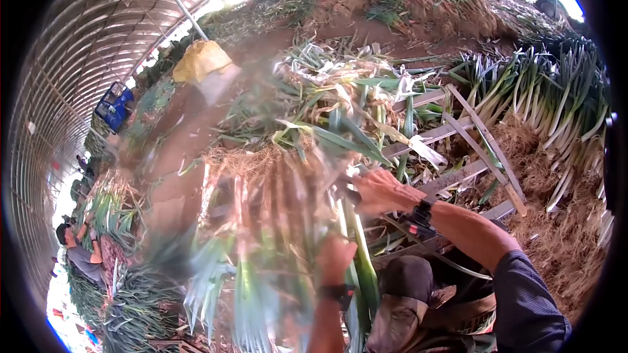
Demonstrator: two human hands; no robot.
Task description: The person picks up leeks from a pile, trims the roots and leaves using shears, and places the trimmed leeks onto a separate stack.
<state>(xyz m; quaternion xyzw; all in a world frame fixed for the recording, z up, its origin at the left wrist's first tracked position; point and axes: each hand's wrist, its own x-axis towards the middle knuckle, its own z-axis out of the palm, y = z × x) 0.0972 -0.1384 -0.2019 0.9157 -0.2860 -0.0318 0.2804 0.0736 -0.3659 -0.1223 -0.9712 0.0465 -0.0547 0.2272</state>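
My right hand (383, 191) is closed round something dark and blurred at the root end of a green onion, to the right of a heap of stalks. My left hand (335, 258) is closed on the green onion (366, 268) lower down, where its stalk turns green. Beside both hands, on the left, a pile of green onions (242, 202) lies with roots up and green leaves toward me. Just beyond, loose peeled leaves (347, 91) are heaped. Dark bands sit on both wrists.
A wooden frame (458, 176) stands at the right, with more green onions (536, 91) and roots beyond it. A yellow sack (203, 62) and a blue crate (114, 106) are farther back. Another person (85, 255) sits at the far left among onion bundles.
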